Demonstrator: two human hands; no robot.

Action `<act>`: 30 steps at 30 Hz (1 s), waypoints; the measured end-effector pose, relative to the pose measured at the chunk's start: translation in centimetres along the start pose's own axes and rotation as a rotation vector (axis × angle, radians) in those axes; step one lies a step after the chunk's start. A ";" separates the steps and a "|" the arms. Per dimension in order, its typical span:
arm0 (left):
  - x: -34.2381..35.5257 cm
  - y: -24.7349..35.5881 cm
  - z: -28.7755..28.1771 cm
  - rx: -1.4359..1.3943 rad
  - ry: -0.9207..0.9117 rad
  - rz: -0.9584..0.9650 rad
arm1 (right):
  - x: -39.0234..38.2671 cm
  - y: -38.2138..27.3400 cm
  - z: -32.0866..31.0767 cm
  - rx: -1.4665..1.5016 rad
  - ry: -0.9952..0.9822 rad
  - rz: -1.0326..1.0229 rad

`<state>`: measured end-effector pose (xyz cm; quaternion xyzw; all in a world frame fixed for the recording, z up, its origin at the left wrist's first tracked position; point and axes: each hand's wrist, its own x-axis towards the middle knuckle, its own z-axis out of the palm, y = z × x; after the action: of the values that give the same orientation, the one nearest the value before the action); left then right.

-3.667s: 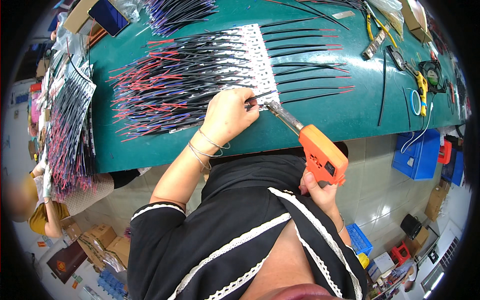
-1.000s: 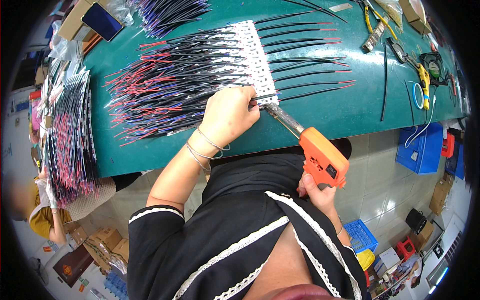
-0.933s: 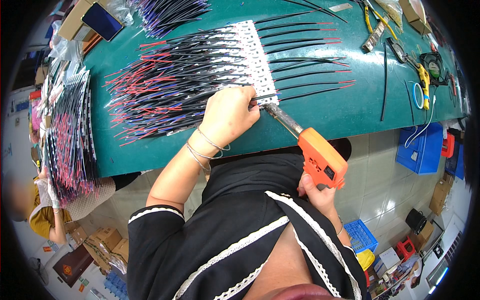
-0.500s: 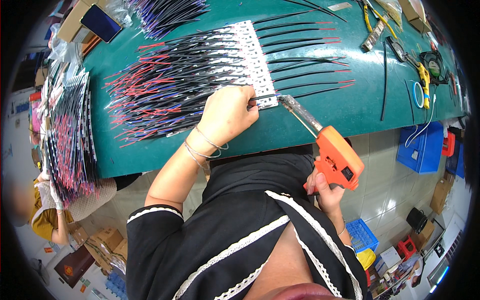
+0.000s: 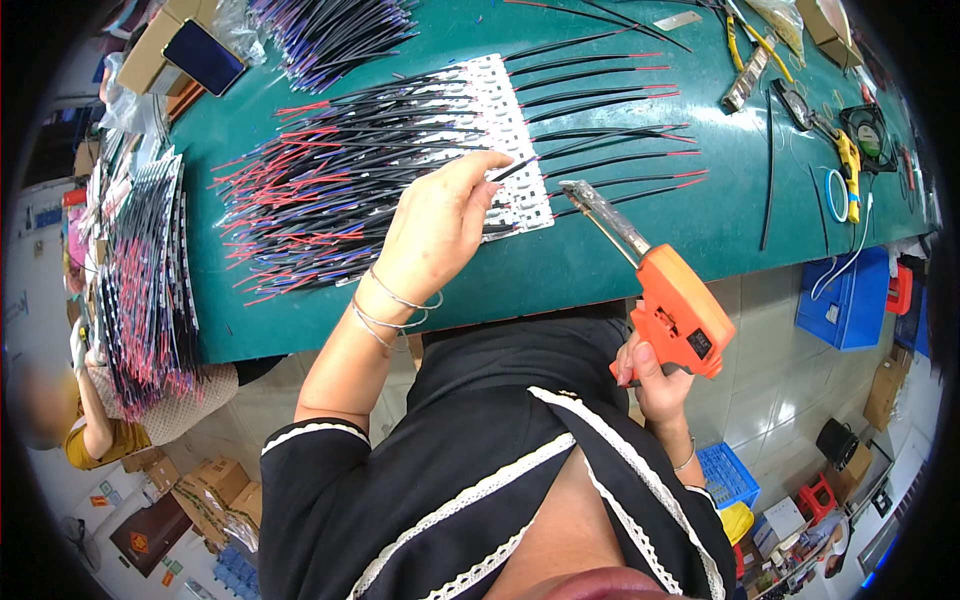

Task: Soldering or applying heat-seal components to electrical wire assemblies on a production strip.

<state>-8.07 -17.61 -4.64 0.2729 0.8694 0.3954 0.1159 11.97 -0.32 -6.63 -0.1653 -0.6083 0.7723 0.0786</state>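
Note:
My left hand [image 5: 440,220] is closed in a pinch on a short length of black wire [image 5: 512,170], whose free end points up and right over the white circuit board panel [image 5: 535,207]. In my right hand [image 5: 655,385] I grip an orange soldering gun [image 5: 685,315] by its handle. The gun's metal tip [image 5: 572,190] is just right of the panel's edge, near the lowest wires there. Many black wires with red and blue ends [image 5: 300,190] fan out left of the panel, and a row of several black wires [image 5: 610,160] lies to its right.
A second wire bundle [image 5: 335,35] lies at the back, and another [image 5: 145,290] hangs over the left edge. A phone [image 5: 204,57] leans on a box. Pliers [image 5: 760,45], a small fan [image 5: 868,135] and a yellow-handled tool [image 5: 848,175] lie right. At far left sits a co-worker [image 5: 95,430].
My left hand has lifted slightly and turned, raising the black wire's end off the panel edge. The soldering gun has shifted a little to the right. The co-worker's hand has moved up.

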 end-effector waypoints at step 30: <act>-0.3 -0.7 0.6 0.421 0.052 0.220 | 0.1 0.4 1.1 -0.152 -0.088 0.093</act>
<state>-7.83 -17.75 -5.54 0.3736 0.9005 0.2225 -0.0098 11.52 -1.38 -6.77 -0.1647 -0.6595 0.7334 0.0033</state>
